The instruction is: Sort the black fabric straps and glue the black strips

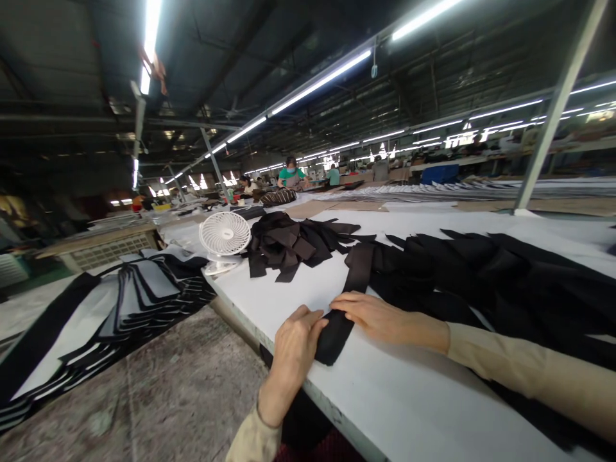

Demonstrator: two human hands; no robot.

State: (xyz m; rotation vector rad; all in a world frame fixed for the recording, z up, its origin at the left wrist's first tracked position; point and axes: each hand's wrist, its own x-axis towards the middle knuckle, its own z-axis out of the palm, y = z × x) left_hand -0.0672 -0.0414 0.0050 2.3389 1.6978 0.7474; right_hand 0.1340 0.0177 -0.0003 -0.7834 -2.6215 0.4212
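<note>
A black fabric strip (335, 340) lies at the near edge of the white-topped table, under and between my two hands. My left hand (294, 343) is closed at the strip's left side, thumb and fingers pinching its edge. From the right, my right hand (375, 316) reaches across the strip, its fingers bent together on the cloth close to the left fingertips. Just beyond, another black fabric piece (360, 266) extends away from me. To the right spreads a long pile of overlapping black fabric pieces (447, 269), partly hidden by my right forearm.
A small white fan (224, 234) stands at the table's left edge, beside a loose heap of black pieces (293, 240). Layered black and white pieces (139, 289) lie on the lower surface at left. A metal post (541, 141) rises at right. A co-worker (291, 174) is farther back.
</note>
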